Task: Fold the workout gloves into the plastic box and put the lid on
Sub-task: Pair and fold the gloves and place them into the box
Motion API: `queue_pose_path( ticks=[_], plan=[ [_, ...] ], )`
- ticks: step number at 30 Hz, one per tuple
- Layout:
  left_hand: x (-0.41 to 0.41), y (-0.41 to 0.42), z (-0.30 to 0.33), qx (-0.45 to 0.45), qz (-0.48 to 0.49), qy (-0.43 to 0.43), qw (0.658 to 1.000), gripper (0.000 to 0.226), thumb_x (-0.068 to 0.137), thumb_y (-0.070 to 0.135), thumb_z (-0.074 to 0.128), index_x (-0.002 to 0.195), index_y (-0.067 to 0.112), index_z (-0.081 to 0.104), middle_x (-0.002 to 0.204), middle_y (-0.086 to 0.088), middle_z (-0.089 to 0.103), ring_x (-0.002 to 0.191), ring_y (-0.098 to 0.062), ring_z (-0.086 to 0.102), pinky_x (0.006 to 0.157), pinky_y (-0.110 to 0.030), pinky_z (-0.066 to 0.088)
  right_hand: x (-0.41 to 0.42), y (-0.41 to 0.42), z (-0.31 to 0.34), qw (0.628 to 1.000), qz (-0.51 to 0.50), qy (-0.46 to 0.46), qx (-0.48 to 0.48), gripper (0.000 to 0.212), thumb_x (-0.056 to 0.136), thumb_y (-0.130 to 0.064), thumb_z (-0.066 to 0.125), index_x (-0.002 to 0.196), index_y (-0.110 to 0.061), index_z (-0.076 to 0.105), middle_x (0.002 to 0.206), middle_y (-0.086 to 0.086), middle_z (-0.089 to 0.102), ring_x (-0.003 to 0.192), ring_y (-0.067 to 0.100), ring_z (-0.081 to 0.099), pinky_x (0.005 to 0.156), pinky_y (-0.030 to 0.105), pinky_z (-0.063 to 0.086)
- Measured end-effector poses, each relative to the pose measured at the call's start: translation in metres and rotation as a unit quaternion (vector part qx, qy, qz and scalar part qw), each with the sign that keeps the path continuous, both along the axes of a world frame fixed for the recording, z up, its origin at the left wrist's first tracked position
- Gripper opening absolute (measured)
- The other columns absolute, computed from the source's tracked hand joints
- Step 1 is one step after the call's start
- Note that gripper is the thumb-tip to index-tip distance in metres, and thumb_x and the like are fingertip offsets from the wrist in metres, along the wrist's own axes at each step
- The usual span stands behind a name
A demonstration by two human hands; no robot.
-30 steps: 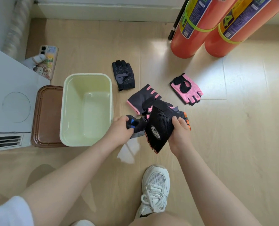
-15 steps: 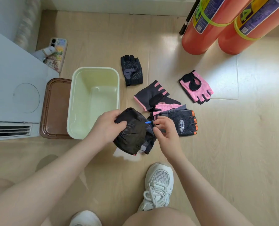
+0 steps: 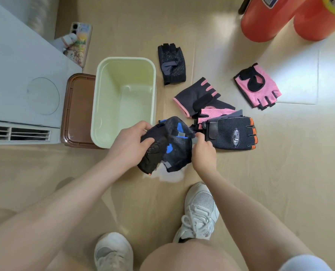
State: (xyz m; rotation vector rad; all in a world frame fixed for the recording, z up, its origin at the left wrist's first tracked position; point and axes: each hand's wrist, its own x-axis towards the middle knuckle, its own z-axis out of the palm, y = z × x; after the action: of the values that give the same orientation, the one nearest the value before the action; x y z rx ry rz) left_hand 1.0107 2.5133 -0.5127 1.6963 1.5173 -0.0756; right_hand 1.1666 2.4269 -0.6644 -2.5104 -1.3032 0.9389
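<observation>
Right now my left hand [image 3: 132, 141] and right hand [image 3: 202, 151] both clutch bunched gloves [image 3: 172, 149] at the box's [image 3: 102, 106] 4 o'clock; loosely gripped, they may unfold or miss it.

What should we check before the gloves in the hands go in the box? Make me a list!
1. Box has nothing inside: ok.
2. Lid off, lying beside the box: ok.
3. Left hand grips the black and blue gloves: ok.
4. Right hand pinches their edge: ok.
5. Gloves folded neatly: not ok, bunched.
6. How many gloves in the bundle: cannot tell.
</observation>
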Motion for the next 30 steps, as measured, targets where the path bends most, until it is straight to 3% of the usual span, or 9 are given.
queue_pose_path(
  ticks=[2,6,8,11,15,17,19,25,30],
  plan=[
    [-0.004,0.002,0.001,0.002,-0.005,-0.004,1.0,0.015,0.088,0.016,0.051,0.101,0.022,0.056,0.092,0.009,0.063,0.085,-0.017,0.059,0.064,-0.013,0.039,0.0,0.004,0.0,0.994,-0.092,0.062,-0.001,0.044,0.087,-0.007,0.041,0.13,-0.011,0.037,0.105,0.023,0.061,0.1,0.039,0.053,0.08,0.042,0.043],
    [-0.01,0.004,0.004,-0.002,0.013,-0.011,1.0,0.018,0.087,0.016,0.052,0.103,0.023,0.057,0.095,0.007,0.063,0.085,-0.014,0.059,0.057,-0.004,0.037,0.002,0.017,0.009,0.975,-0.075,0.196,-0.068,0.046,0.086,-0.027,0.059,0.126,-0.007,0.048,0.102,0.012,0.065,0.106,0.028,0.057,0.085,0.034,0.044],
    [-0.012,0.005,0.006,-0.004,0.019,-0.014,1.0,0.018,0.087,0.016,0.052,0.103,0.023,0.058,0.096,0.005,0.065,0.087,-0.015,0.06,0.06,-0.006,0.038,0.001,0.022,0.005,0.981,-0.057,0.168,-0.079,0.041,0.083,-0.028,0.064,0.118,-0.01,0.054,0.107,0.011,0.06,0.105,0.027,0.056,0.082,0.033,0.044],
    [-0.016,0.005,0.006,0.002,0.029,-0.018,0.999,0.019,0.086,0.015,0.053,0.104,0.021,0.058,0.093,0.005,0.064,0.088,-0.015,0.06,0.064,-0.008,0.039,-0.006,0.022,-0.005,0.988,-0.048,0.118,-0.091,0.013,0.082,-0.021,0.061,0.092,-0.014,0.057,0.112,0.014,0.054,0.104,0.031,0.053,0.08,0.035,0.044],
    [-0.021,0.004,0.004,0.01,0.048,-0.01,0.999,0.019,0.087,0.014,0.051,0.104,0.019,0.058,0.092,0.004,0.064,0.085,-0.014,0.059,0.061,-0.007,0.038,-0.01,0.017,0.004,0.965,-0.132,0.225,-0.004,0.014,0.086,-0.02,0.052,0.073,-0.02,0.046,0.081,0.002,0.054,0.084,0.02,0.052,0.071,0.034,0.042],
    [-0.02,0.004,0.005,0.007,0.063,-0.027,0.998,0.018,0.088,0.015,0.05,0.103,0.019,0.059,0.095,0.002,0.067,0.084,-0.015,0.061,0.063,-0.012,0.041,0.002,0.013,0.03,0.922,-0.19,0.331,0.069,0.022,0.09,-0.009,0.049,0.073,-0.022,0.044,0.068,-0.004,0.044,0.064,0.006,0.044,0.06,0.02,0.036],
    [-0.015,0.004,0.01,0.001,0.08,-0.065,0.995,0.016,0.088,0.014,0.05,0.099,0.021,0.058,0.095,0.0,0.069,0.08,-0.012,0.063,0.063,-0.017,0.044,0.024,0.011,0.062,0.907,-0.19,0.359,0.111,0.025,0.092,-0.006,0.046,0.076,-0.023,0.052,0.07,-0.005,0.051,0.061,-0.002,0.046,0.06,0.013,0.038],
    [0.011,0.019,0.027,0.041,0.13,-0.106,0.985,0.015,0.088,0.014,0.05,0.099,0.018,0.059,0.089,0.0,0.067,0.075,-0.015,0.061,0.059,-0.018,0.042,0.072,0.028,0.138,0.926,-0.213,0.305,0.068,0.019,0.094,-0.021,0.043,0.101,-0.023,0.06,0.098,0.001,0.064,0.087,0.018,0.062,0.079,0.035,0.053],
    [0.045,0.007,0.038,-0.04,0.167,-0.191,0.966,0.017,0.089,0.01,0.047,0.1,0.019,0.057,0.098,-0.007,0.07,0.084,-0.02,0.067,0.081,-0.037,0.055,0.048,0.036,0.182,0.888,-0.286,0.335,0.13,0.013,0.087,-0.015,0.056,0.098,-0.009,0.06,0.108,0.022,0.065,0.096,0.033,0.066,0.085,0.05,0.055]
  ],
)
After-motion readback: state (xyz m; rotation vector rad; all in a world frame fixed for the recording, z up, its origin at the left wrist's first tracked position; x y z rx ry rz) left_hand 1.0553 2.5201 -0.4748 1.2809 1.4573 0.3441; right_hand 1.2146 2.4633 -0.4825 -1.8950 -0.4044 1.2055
